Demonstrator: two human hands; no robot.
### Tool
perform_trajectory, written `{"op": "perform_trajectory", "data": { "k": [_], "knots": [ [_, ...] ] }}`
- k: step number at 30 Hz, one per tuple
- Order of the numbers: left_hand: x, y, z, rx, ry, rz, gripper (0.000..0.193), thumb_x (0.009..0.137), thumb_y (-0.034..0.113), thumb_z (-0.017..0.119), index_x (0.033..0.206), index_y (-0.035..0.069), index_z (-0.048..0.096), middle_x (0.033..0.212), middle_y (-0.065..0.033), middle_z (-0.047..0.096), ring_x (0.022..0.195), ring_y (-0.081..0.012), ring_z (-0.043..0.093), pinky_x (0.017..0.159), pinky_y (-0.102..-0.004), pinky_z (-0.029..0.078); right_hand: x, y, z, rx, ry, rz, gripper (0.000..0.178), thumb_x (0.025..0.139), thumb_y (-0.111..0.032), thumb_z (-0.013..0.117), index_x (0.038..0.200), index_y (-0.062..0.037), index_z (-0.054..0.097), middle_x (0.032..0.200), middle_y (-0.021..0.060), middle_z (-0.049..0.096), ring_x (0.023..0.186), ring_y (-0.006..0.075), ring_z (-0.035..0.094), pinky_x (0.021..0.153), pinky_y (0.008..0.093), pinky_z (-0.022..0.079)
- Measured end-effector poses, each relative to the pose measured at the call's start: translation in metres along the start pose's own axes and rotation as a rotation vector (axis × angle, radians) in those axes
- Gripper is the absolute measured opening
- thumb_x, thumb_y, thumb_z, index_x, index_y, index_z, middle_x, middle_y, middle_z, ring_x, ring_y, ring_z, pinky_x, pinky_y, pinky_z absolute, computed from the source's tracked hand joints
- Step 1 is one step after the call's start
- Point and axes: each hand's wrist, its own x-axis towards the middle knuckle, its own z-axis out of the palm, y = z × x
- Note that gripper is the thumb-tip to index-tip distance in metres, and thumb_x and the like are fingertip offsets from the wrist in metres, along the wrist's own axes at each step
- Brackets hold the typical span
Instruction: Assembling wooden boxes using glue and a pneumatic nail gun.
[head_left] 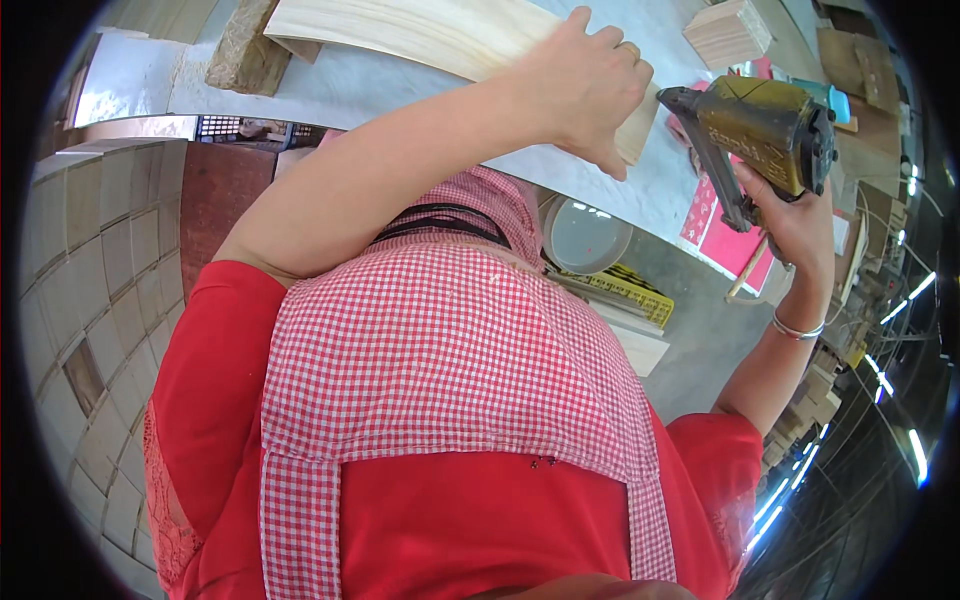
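Note:
My left hand [590,85] reaches across and grips the right end of a long pale wooden board [420,35]. Its fingers bend over the far edge and its thumb lies on the near side. A shorter piece of wood [636,128] shows at that end, partly hidden by the hand. My right hand [800,225] is wrapped around the handle of a nail gun [765,125] with a scuffed, yellowish-black body. The gun is held just right of the board, its nose angled toward the worktop and apart from the wood.
The board lies on a pale worktop [130,80], beside a rough brown wood block [250,50]. A stack of pale pieces [728,35] stands at the far right, near a pink sheet [735,240]. Below are a round grey container [588,235] and, leftward, stacked wood blocks [110,250].

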Motion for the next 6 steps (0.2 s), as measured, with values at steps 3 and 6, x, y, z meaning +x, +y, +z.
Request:
{"op": "perform_trajectory", "data": {
  "k": [3,6],
  "knots": [
    [0.0005,-0.0038,-0.0042,0.001,-0.025,0.009,0.079,0.065,0.061,0.077,0.108,-0.004,0.062,0.107,-0.0185,0.065,0.109,-0.0316,0.059,0.100,-0.0520,0.040,0.0018,-0.0031,-0.0039,-0.035,-0.039,0.045,0.036,0.085,-0.012,0.078,0.116,0.0011,0.066,0.105,0.0063,0.072,0.090,0.0114,0.065,0.079,0.0266,0.052],
    [0.0016,-0.0029,-0.0051,-0.015,-0.027,0.017,0.079,0.065,0.061,0.077,0.109,-0.004,0.062,0.108,-0.0185,0.065,0.109,-0.0316,0.058,0.100,-0.0518,0.040,0.0040,-0.0030,-0.0045,-0.070,-0.027,0.082,0.040,0.085,-0.018,0.079,0.118,0.0001,0.066,0.106,0.0061,0.072,0.090,0.0111,0.065,0.079,0.0264,0.052]
  ]
}}
